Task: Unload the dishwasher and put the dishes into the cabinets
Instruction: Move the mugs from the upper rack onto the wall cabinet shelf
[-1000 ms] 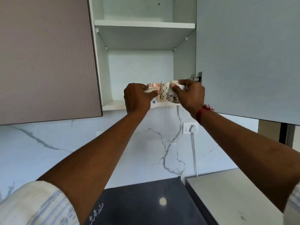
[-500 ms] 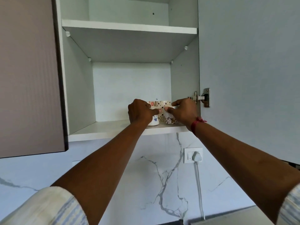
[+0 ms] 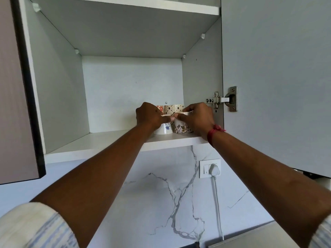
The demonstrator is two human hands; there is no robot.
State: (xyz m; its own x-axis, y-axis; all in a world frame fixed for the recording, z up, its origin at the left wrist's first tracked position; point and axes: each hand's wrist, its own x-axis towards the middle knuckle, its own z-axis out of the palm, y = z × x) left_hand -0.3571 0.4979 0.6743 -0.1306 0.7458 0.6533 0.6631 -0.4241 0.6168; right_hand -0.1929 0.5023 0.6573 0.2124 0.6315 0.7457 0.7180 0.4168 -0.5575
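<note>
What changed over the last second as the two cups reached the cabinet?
The left hand moved its blue-flower cup, and the right hand its floral cup, inward and down onto the lower shelf. Both hands still grip the rims; nothing was let go. The patterned cups behind stayed put.

Bright, even daylight, cool and diffuse — shadows are soft-edged throughout. In the cabinet (image 3: 200,68) the back panel (image 3: 132,90) is the brightest surface; the underside of the upper shelf (image 3: 116,33) and the left inner wall (image 3: 59,86) sit in grey shade. At centre the prints on the white cup (image 3: 163,130) and floral cup (image 3: 180,127) read, though softly. Wide-angle stretch tilts the cabinet's edges, and the left sleeve (image 3: 35,228) — nearest the lens — is blurred.
</note>
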